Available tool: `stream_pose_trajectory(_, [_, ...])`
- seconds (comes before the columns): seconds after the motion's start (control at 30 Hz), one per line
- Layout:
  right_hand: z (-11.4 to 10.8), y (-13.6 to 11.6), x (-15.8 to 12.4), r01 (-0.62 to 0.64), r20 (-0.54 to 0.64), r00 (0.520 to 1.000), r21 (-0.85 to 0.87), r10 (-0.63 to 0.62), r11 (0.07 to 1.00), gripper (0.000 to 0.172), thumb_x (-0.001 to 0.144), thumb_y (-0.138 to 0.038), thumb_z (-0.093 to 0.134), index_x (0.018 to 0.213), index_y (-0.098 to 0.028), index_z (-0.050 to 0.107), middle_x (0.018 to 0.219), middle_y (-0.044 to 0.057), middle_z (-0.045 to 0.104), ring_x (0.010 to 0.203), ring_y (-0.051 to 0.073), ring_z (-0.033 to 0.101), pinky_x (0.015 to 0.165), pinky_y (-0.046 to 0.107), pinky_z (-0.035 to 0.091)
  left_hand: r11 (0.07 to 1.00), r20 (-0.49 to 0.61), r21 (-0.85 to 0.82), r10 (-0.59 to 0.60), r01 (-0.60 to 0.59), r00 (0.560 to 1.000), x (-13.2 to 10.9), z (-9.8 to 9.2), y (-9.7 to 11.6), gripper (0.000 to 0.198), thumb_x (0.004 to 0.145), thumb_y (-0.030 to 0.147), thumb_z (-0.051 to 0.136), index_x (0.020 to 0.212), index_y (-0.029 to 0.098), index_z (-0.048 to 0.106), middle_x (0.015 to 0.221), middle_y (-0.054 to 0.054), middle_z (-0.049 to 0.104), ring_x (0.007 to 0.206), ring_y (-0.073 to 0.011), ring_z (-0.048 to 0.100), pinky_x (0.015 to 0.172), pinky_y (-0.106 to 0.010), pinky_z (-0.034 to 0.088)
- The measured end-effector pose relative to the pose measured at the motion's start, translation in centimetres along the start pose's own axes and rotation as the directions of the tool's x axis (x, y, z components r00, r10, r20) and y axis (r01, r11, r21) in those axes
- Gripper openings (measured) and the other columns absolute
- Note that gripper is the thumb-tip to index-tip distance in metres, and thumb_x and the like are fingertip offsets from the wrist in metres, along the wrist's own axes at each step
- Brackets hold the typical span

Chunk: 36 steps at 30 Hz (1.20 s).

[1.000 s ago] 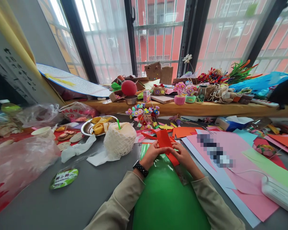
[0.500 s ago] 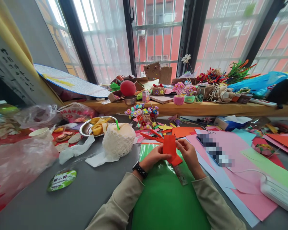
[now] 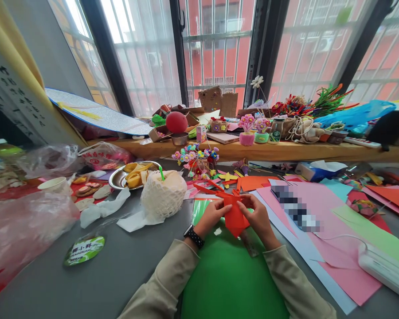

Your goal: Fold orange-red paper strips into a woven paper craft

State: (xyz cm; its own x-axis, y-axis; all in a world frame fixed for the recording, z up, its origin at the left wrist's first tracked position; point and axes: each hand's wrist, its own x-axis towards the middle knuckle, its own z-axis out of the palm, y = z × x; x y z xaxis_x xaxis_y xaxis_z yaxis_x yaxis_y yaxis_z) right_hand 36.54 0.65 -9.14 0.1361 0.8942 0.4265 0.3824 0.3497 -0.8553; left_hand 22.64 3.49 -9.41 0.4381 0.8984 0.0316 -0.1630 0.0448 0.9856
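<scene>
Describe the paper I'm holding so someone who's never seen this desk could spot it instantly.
Find the long wooden ledge, then the glossy green mat nearest the camera. Over the mat's far end, your left hand and right hand hold a red-orange paper. Unlike the flat orange sheets just beyond, it is pinched between both hands and tapers downward.

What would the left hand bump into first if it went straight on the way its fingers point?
The left hand would meet the folded red paper at its fingertips; beyond that, probably the right hand, though depth is hard to judge.
</scene>
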Motion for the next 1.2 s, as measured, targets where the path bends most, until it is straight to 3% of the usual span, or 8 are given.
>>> stream_pose_trajectory(0.2, [0.4, 0.3, -0.1, 0.102, -0.016, 0.994, -0.122, -0.104, 0.987, 0.019, 0.071, -0.028, 0.045, 0.084, -0.017, 0.053, 0.075, 0.004, 0.058, 0.064, 0.014, 0.053, 0.061, 0.026, 0.043, 1.000, -0.044, 0.031, 0.001, 0.001, 0.999, 0.0, -0.1, -0.2, 0.025, 0.060, 0.034, 0.058, 0.075, 0.014, 0.061, 0.069, -0.002, 0.061, 0.065, -0.0145, 0.054, 0.059, -0.021, 0.041])
stream_pose_trajectory(0.53, [0.4, 0.7, -0.2, 0.313, 0.061, 0.950, -0.231, -0.308, 0.921, 0.029, 0.072, -0.018, 0.042, 0.096, -0.025, 0.056, 0.092, 0.004, 0.056, 0.088, 0.017, 0.048, 0.078, 0.031, 0.038, 0.992, -0.095, -0.120, -0.055, 0.043, 0.994, 0.0, -0.1, 0.1, 0.029, 0.059, 0.036, 0.058, 0.076, 0.012, 0.060, 0.069, -0.004, 0.061, 0.062, -0.0135, 0.055, 0.061, -0.022, 0.042])
stream_pose_trajectory(0.8, [0.5, 0.9, -0.1, 0.354, 0.154, 0.933, -0.216, -0.326, 0.910, 0.038, 0.070, -0.012, 0.040, 0.102, -0.028, 0.053, 0.101, 0.000, 0.055, 0.093, 0.017, 0.046, 0.082, 0.033, 0.036, 0.996, -0.081, -0.089, 0.015, -0.022, 0.997, -0.1, -0.3, -0.1, 0.032, 0.062, 0.034, 0.056, 0.087, 0.014, 0.058, 0.075, -0.003, 0.061, 0.070, -0.0143, 0.054, 0.062, -0.022, 0.041])
stream_pose_trajectory(1.2, [0.6, 0.9, -0.2, 0.331, 0.135, 0.941, -0.174, -0.310, 0.928, 0.031, 0.070, -0.014, 0.042, 0.095, -0.024, 0.058, 0.090, 0.004, 0.057, 0.086, 0.017, 0.049, 0.078, 0.032, 0.039, 0.994, -0.119, -0.112, -0.015, 0.001, 0.993, -0.1, -0.4, -0.1, 0.037, 0.056, 0.036, 0.061, 0.082, 0.010, 0.059, 0.071, -0.005, 0.061, 0.064, -0.0148, 0.055, 0.058, -0.023, 0.040])
